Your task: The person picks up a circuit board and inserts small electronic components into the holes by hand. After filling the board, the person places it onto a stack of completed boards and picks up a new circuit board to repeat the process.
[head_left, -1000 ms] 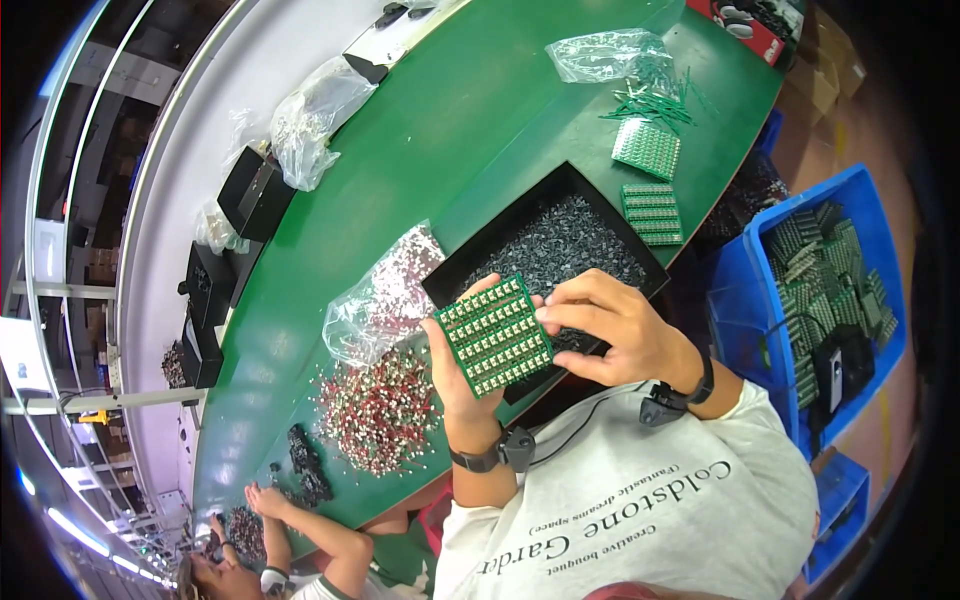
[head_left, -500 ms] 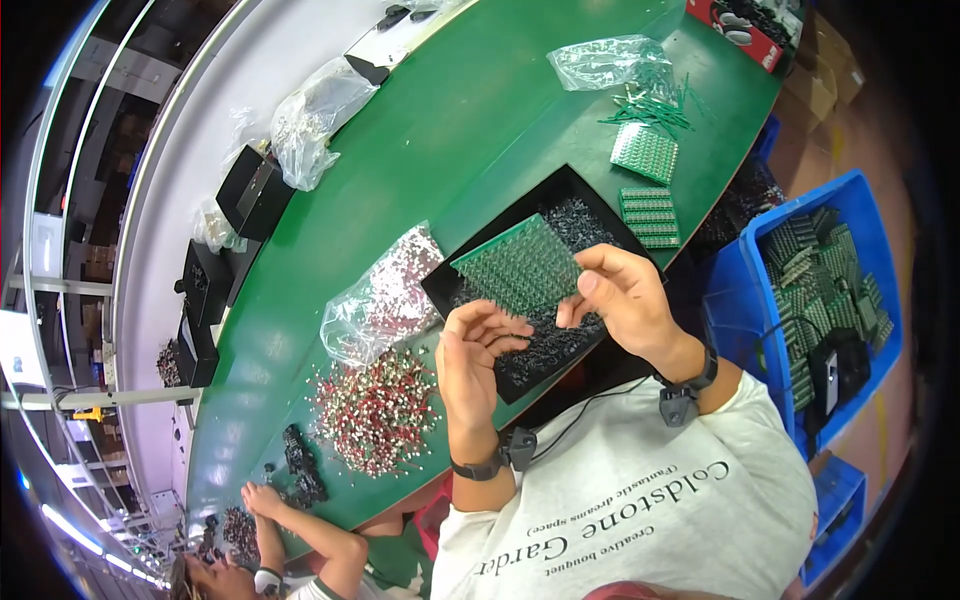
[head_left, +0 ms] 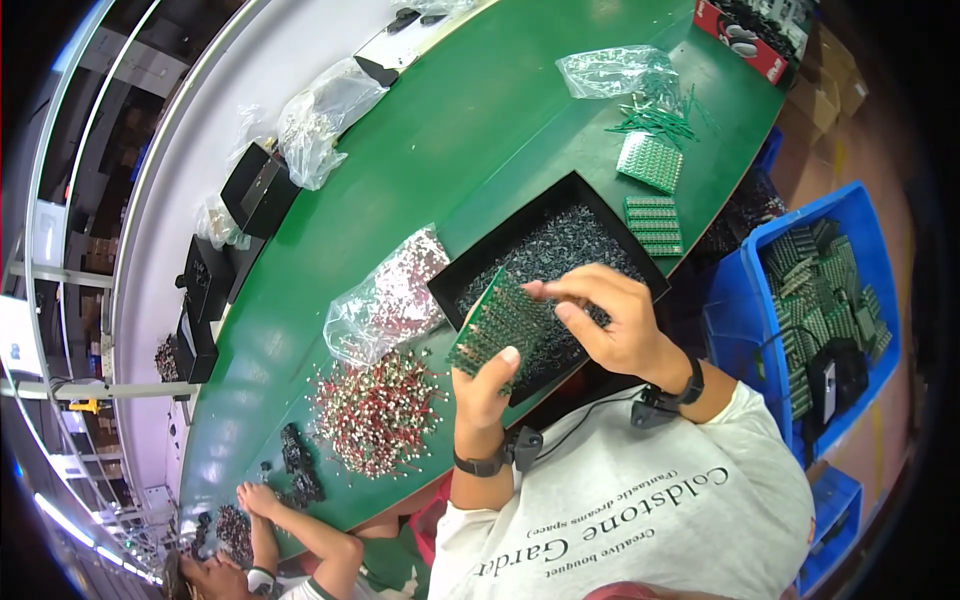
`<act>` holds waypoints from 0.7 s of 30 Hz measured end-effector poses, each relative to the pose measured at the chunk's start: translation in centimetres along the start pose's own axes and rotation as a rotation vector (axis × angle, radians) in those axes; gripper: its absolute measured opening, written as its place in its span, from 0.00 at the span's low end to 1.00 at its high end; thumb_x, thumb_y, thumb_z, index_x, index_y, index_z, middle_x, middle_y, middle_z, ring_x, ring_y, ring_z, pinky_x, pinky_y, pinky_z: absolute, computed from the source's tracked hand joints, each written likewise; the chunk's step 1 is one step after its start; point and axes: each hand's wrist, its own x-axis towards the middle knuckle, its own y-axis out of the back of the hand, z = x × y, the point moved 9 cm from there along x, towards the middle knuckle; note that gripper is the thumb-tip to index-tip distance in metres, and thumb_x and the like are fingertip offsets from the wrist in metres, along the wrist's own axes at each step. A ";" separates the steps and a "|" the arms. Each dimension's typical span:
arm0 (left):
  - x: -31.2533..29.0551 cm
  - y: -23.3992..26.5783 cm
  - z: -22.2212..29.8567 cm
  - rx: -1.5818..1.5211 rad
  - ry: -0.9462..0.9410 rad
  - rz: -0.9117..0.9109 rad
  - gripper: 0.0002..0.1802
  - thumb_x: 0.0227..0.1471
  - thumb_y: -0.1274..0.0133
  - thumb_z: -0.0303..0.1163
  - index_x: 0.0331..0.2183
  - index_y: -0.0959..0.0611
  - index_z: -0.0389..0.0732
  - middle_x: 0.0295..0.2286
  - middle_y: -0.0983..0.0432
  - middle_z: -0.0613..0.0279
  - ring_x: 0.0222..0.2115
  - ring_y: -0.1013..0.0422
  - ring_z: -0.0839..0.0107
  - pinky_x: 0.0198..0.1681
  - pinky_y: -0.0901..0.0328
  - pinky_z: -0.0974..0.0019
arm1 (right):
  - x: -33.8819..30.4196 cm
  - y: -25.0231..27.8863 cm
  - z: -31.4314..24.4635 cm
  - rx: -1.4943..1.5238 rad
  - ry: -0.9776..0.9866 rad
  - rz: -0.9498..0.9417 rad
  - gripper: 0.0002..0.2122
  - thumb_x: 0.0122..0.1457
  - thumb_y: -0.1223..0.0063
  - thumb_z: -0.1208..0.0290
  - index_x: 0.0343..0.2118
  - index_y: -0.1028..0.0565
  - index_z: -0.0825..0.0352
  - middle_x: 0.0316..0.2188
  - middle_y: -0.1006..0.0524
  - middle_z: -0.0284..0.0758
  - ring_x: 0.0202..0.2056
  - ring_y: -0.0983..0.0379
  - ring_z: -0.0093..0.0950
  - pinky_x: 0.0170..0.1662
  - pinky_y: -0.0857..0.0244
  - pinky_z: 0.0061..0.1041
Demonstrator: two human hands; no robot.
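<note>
A green circuit board panel (head_left: 503, 322), studded with rows of small parts, is tilted over the near left part of a black tray (head_left: 572, 189). My left hand (head_left: 484, 392) grips its lower edge, thumb pressed on the near face. My right hand (head_left: 628, 325) reaches across from the right with the index finger stretched out. That fingertip meets the panel's upper right edge, while the thumb stands apart from it. I see nothing held in the right hand. Many tiny black parts (head_left: 590, 240) cover the tray's bottom.
Left of the tray lie a clear bag of red-and-white parts (head_left: 395, 285) and a loose pile of them (head_left: 370, 415). More panels (head_left: 653, 226) rest beyond the tray. A blue bin (head_left: 735, 300) of boards stands right. A co-worker's hands (head_left: 258, 499) are at lower left.
The panel has swung from nearly level to steeply tilted and shifted lower left. My left hand has closed on its lower edge; my right hand has let go of its right corner.
</note>
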 end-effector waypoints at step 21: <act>-1.2 -0.4 -1.3 0.171 0.219 -0.090 0.38 0.44 0.49 0.28 0.58 0.33 0.25 0.45 0.24 0.47 0.45 0.26 0.62 0.50 0.31 0.61 | 1.7 -0.9 -2.3 -0.178 0.515 -0.233 0.15 0.39 0.35 0.80 0.33 0.23 0.72 0.30 0.25 0.36 0.27 0.26 0.33 0.27 0.29 0.28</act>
